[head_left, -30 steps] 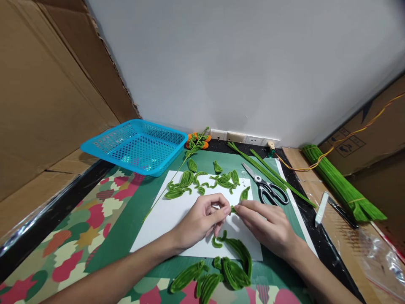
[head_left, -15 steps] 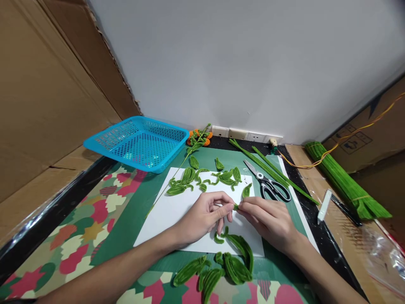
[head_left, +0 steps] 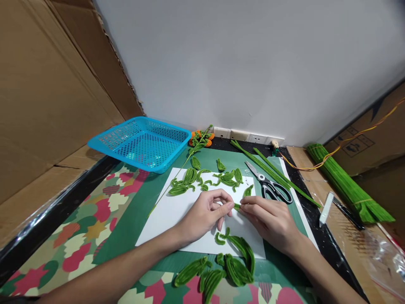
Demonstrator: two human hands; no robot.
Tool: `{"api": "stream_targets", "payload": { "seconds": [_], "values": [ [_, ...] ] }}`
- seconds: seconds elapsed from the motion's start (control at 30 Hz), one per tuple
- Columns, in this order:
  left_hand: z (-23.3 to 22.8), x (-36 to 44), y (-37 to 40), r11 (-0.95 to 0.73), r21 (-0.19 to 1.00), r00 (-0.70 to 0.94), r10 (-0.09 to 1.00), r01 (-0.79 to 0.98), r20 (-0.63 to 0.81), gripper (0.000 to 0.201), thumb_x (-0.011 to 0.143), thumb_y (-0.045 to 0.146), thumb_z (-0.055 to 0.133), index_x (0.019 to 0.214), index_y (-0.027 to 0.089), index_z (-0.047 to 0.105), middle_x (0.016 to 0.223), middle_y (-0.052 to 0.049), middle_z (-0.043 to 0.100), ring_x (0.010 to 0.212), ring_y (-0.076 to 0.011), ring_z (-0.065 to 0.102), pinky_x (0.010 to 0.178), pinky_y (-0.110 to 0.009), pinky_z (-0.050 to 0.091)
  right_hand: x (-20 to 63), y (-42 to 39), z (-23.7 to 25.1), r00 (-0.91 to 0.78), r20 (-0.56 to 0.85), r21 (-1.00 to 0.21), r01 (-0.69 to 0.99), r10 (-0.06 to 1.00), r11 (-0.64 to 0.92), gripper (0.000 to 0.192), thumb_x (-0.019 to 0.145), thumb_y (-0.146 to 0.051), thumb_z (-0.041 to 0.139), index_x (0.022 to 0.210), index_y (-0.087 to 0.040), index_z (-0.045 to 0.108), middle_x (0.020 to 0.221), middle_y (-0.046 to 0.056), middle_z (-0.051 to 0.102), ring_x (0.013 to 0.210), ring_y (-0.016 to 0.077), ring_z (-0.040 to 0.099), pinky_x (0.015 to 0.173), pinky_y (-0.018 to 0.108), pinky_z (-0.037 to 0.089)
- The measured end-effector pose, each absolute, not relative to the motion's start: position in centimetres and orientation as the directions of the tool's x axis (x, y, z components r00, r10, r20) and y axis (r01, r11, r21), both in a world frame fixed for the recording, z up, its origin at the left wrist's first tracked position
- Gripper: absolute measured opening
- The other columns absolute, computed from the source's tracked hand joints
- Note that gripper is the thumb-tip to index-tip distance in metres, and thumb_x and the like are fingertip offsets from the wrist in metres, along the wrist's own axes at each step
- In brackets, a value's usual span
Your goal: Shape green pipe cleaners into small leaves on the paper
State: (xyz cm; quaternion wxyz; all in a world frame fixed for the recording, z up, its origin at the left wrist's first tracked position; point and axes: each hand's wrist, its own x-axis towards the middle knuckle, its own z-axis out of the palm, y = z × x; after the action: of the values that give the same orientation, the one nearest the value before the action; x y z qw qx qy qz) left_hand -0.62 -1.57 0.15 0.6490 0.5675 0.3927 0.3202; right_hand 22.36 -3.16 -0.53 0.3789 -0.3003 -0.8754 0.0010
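Left hand [head_left: 207, 215]: thumb and index pinched on one end of green fuzzy strip [head_left: 236, 206], other fingers loosely curled. Right hand [head_left: 272, 217]: fingertips closed on its other end. Strip bridges the gap, visible length roughly sideways, neither hand nearer, over white paper [head_left: 161, 219]. Scissors [head_left: 261, 177] beyond right hand.

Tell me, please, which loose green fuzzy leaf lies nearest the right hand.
The lone pointed green fuzzy leaf near the right edge of the white paper sheet, just beyond the right hand; the others lie farther away.
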Motion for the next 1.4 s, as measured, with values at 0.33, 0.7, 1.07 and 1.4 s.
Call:
{"api": "stream_targets", "payload": {
  "seconds": [0.33, 0.7, 1.07, 1.4],
  "values": [
    [0.0, -0.8, -1.9, 0.099, 0.976, 0.451, 0.875, 0.192, -0.177, 0.026, 0.096, 0.042, 0.068, 0.097, 0.016, 0.067, 0.077, 0.0, 0.067, 0.052, -0.0101, 0.058, 0.052, -0.022, 0.049, 21.7, -3.2, -0.3, -0.526, 0.621, -0.274, 0.549, 0.581, 0.79, 0.014, 0.103, -0.004, 0.057, 0.103, -0.015, 0.066, 0.094, 0.008, 0.075, 0.086, 0.021, 0.065, 0.075, 0.031, 0.052],
    [0.4, -1.0, -1.8, 0.106, 0.984, 0.53, 0.831, 0.146, -0.168, 0.02, 0.098, 0.035, 0.068, 0.096, 0.015, 0.067, 0.082, -0.001, 0.068, 0.055, -0.0082, 0.059, 0.054, -0.02, 0.045, 21.0, -3.3, -0.7, -0.304, 0.596, -0.569, 0.493, 0.743, 0.658, 0.009, 0.101, -0.013, 0.067, 0.097, -0.02, 0.07, 0.085, 0.005, 0.072, 0.081, 0.0208, 0.065, 0.07, 0.031, 0.056],
    [-0.3, -0.8, -2.3, 0.126, 0.987, 0.513, 0.843, 0.098, -0.159, 0.028, 0.096, 0.043, 0.071, 0.1, 0.016, 0.064, 0.077, 0.0, 0.068, 0.05, -0.0083, 0.06, 0.044, -0.017, 0.04, 20.5, -3.7, -0.7, -0.382, 0.726, -0.269, 0.607, 0.572, 0.748, 0.014, 0.096, -0.006, 0.068, 0.091, -0.018, 0.066, 0.076, 0.004, 0.073, 0.071, 0.0188, 0.066, 0.065, 0.031, 0.052],
    [0.0, -0.5, -2.1, 0.14, 0.986, 0.448, 0.879, 0.09, -0.166, 0.029, 0.096, 0.044, 0.072, 0.096, 0.016, 0.062, 0.062, 0.005, 0.06, 0.045, -0.0081, 0.057, 0.041, -0.016, 0.037, 20.3, -3.7, -1.3, -0.466, 0.668, -0.203, 0.635, 0.58, 0.745, 0.014, 0.102, -0.006, 0.059, 0.1, -0.017, 0.067, 0.083, 0.006, 0.075, 0.07, 0.0184, 0.064, 0.066, 0.031, 0.048]
  ]
}}
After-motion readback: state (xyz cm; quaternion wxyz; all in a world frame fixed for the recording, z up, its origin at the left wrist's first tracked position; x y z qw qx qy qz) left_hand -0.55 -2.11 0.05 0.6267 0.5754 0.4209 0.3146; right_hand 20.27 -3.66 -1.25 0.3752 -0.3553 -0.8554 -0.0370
